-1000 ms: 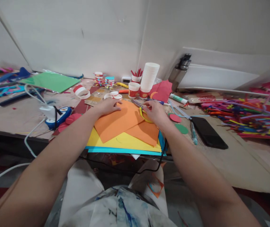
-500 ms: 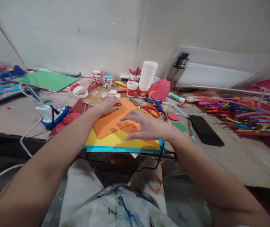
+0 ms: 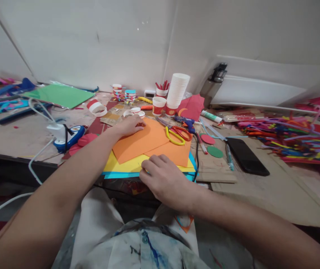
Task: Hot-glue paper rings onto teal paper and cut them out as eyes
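My left hand (image 3: 130, 126) lies with its fingers apart on the orange paper (image 3: 137, 144), near its back left edge. My right hand (image 3: 164, 179) is curled at the front edge of the paper pile, its fingertips pressed together over the yellow paper (image 3: 117, 161); what they hold, if anything, is too small to tell. Blue paper (image 3: 120, 175) shows under the yellow. Scissors with red and yellow handles (image 3: 176, 141) rest on the orange paper's right part.
Behind the papers stand a stack of white cups (image 3: 178, 89) and a glue gun (image 3: 186, 122). To the right are a black phone (image 3: 246, 156) and pipe cleaners (image 3: 297, 138). A blue power socket (image 3: 71, 137) with cables sits at the left.
My right hand has moved back toward me from over the orange paper to the pile's front edge, and its fingers have closed. My left hand stays on the paper.
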`<state>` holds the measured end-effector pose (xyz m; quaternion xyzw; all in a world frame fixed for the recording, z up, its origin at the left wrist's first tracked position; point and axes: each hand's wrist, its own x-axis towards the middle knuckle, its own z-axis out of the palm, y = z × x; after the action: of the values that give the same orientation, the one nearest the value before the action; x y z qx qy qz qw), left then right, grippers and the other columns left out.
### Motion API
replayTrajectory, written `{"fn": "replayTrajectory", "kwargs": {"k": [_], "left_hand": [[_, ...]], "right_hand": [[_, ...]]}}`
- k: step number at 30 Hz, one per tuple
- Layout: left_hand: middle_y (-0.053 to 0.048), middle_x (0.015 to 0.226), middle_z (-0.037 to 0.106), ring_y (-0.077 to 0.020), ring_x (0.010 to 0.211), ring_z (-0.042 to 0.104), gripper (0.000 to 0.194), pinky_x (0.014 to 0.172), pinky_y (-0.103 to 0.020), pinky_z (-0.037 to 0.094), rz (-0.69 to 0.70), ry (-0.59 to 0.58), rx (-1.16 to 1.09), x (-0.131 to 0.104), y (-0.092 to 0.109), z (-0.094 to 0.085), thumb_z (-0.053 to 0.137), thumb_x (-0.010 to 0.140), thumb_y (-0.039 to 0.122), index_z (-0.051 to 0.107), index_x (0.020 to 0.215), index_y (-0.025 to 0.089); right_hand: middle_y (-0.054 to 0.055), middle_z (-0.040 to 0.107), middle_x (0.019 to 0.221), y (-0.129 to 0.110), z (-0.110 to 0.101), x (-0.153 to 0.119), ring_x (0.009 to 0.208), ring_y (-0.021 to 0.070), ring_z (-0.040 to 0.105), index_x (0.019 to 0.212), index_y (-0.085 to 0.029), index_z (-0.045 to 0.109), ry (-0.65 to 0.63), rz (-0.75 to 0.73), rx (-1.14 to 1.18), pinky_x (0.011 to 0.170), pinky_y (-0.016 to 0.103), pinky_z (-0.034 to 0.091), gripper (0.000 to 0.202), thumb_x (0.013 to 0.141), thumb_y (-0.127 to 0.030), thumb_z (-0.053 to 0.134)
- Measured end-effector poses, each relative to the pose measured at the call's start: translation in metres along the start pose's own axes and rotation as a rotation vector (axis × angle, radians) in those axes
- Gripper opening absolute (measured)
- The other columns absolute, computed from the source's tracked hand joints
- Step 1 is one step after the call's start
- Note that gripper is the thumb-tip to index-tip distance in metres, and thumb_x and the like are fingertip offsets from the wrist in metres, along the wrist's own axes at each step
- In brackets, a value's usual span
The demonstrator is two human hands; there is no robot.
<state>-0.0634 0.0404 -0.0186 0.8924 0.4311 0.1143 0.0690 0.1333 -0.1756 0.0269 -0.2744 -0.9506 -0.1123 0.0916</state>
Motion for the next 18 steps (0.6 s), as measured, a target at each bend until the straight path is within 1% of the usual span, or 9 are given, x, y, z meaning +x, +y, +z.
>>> {"fn": "replayTrajectory", "kwargs": {"k": [3, 4, 6, 9, 12, 16, 18], "left_hand": [[-0.01, 0.126, 0.066, -0.0236, 0.116, 0.06, 0.035, 0.104, -0.037, 0.044, 0.013, -0.013, -0.013, 0.001, -0.002, 0.001, 0.052, 0.095, 0.035, 0.07, 0.12, 0.02], [-0.01, 0.126, 0.065, -0.0237, 0.116, 0.06, 0.034, 0.104, -0.038, 0.044, 0.007, -0.013, -0.01, 0.001, -0.002, 0.001, 0.052, 0.095, 0.035, 0.07, 0.121, 0.021], [-0.01, 0.127, 0.065, -0.0238, 0.116, 0.059, 0.034, 0.104, -0.038, 0.044, 0.003, -0.013, -0.001, 0.002, -0.003, 0.001, 0.052, 0.094, 0.034, 0.069, 0.121, 0.021], [-0.011, 0.125, 0.066, -0.0231, 0.114, 0.06, 0.034, 0.103, -0.037, 0.044, 0.031, -0.02, -0.008, 0.004, -0.005, 0.001, 0.052, 0.095, 0.033, 0.069, 0.121, 0.018], [-0.01, 0.123, 0.066, -0.0228, 0.113, 0.061, 0.034, 0.102, -0.036, 0.044, 0.056, -0.023, -0.031, 0.005, -0.009, 0.002, 0.053, 0.094, 0.033, 0.069, 0.121, 0.019], [-0.01, 0.122, 0.066, -0.0227, 0.111, 0.061, 0.034, 0.101, -0.035, 0.046, 0.052, -0.028, -0.071, 0.006, -0.012, 0.003, 0.054, 0.093, 0.033, 0.069, 0.12, 0.019], [-0.01, 0.122, 0.066, -0.0224, 0.111, 0.062, 0.033, 0.1, -0.035, 0.046, 0.037, -0.029, -0.08, 0.006, -0.012, 0.003, 0.055, 0.093, 0.032, 0.069, 0.12, 0.019]], "right_hand": [[0.008, 0.058, 0.078, -0.007, 0.01, -0.005, 0.074, 0.0207, 0.044, 0.078, -0.016, 0.064, 0.191, -0.067, -0.07, 0.064, 0.036, 0.031, 0.017, 0.092, -0.014, 0.054], [0.007, 0.056, 0.076, -0.008, 0.013, -0.007, 0.073, 0.0204, 0.043, 0.076, -0.016, 0.063, 0.239, -0.066, -0.077, 0.063, 0.037, 0.029, 0.02, 0.093, -0.013, 0.052], [0.007, 0.054, 0.074, -0.009, 0.017, -0.009, 0.071, 0.0202, 0.04, 0.074, -0.016, 0.062, 0.289, -0.052, -0.086, 0.063, 0.037, 0.028, 0.024, 0.094, -0.012, 0.05], [0.007, 0.052, 0.073, -0.011, 0.018, -0.01, 0.071, 0.0206, 0.038, 0.073, -0.016, 0.062, 0.297, -0.037, -0.098, 0.063, 0.036, 0.026, 0.026, 0.094, -0.011, 0.047], [0.007, 0.052, 0.074, -0.011, 0.015, -0.011, 0.072, 0.0209, 0.038, 0.074, -0.017, 0.062, 0.304, -0.029, -0.096, 0.064, 0.036, 0.027, 0.027, 0.095, -0.011, 0.046], [0.007, 0.053, 0.076, -0.011, 0.013, -0.013, 0.072, 0.021, 0.038, 0.075, -0.017, 0.062, 0.325, -0.022, -0.079, 0.064, 0.036, 0.027, 0.027, 0.095, -0.011, 0.045], [0.008, 0.055, 0.077, -0.012, 0.016, -0.014, 0.073, 0.0212, 0.039, 0.077, -0.017, 0.062, 0.309, -0.029, -0.068, 0.064, 0.036, 0.028, 0.025, 0.095, -0.013, 0.046]]}}
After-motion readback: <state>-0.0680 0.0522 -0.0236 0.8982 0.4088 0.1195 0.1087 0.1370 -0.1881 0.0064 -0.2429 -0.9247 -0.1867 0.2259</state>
